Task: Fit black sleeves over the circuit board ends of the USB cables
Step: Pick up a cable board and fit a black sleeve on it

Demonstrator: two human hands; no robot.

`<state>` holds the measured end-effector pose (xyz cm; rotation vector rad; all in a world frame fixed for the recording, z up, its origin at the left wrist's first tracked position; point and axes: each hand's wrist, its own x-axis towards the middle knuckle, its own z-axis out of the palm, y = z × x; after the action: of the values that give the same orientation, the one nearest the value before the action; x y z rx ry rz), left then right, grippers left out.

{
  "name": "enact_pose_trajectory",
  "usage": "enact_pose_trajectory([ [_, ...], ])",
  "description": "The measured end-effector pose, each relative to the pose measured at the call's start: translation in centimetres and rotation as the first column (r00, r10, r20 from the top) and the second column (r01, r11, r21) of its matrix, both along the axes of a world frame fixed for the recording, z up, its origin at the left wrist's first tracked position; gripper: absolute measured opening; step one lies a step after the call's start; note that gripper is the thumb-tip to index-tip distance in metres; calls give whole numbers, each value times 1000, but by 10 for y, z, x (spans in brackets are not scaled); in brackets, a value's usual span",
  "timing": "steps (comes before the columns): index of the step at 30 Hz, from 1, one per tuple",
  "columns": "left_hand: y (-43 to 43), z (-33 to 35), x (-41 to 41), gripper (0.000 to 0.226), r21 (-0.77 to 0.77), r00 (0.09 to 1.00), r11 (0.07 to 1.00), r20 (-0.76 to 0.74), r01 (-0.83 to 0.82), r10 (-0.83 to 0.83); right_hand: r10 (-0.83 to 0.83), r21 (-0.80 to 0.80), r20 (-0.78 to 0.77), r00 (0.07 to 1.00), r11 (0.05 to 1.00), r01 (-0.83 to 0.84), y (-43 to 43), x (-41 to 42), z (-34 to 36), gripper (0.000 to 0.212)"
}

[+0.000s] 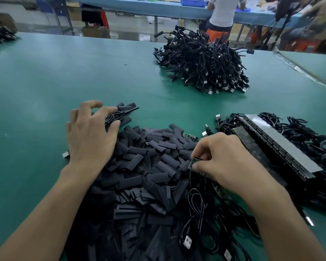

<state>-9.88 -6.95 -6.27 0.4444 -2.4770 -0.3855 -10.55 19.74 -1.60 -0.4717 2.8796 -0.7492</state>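
A heap of flat black sleeves (151,166) covers the near middle of the green table (45,81). My left hand (90,134) is over the heap's left edge and pinches a coiled black USB cable (111,118) between thumb and fingers. At the heap's right side my right hand (220,161) pinches a small green circuit board (194,162) whose thin black cable hangs toward me. Another bare circuit board (189,136) lies on the sleeves just beyond it. Loose cables with USB plugs (187,242) lie below my right wrist.
A tall pile of sleeved cables (203,63) sits at the far middle. On the right lie rows of cables on taped strips (279,146). A further cable pile (0,33) is at the far left. People work at a blue bench (224,10) behind.
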Motion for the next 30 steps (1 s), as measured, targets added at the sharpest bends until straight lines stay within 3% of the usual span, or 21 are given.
enact_pose_trajectory([
  [2,12,8,2,13,-28,995,998,-73,64,-65,90,-102,-77,993,990,-98,-2,1,5,14],
  [4,26,16,3,4,180,932,915,-101,360,-347,146,-185,-158,976,967,-175,-5,0,6,11],
  [6,44,18,7,6,490,786,651,-126,580,-605,174,-298,-149,974,931,-212,-8,-2,2,12],
  [8,61,16,10,15,652,674,429,-174,625,-718,166,-414,-111,980,889,-197,-10,-6,-6,13],
  [12,74,2,10,21,765,622,223,-276,603,-733,94,-640,-17,995,764,-83,-8,-14,-21,24],
  [16,75,-4,8,19,812,616,149,-294,564,-731,173,-835,96,980,551,-15,-12,-15,-28,21],
  [19,76,-5,8,22,811,620,133,-317,569,-717,218,-894,117,969,448,7,-15,-14,-29,13],
  [30,74,-8,10,22,833,596,23,-375,553,-710,250,-942,232,940,299,153,-25,-9,-37,9],
])
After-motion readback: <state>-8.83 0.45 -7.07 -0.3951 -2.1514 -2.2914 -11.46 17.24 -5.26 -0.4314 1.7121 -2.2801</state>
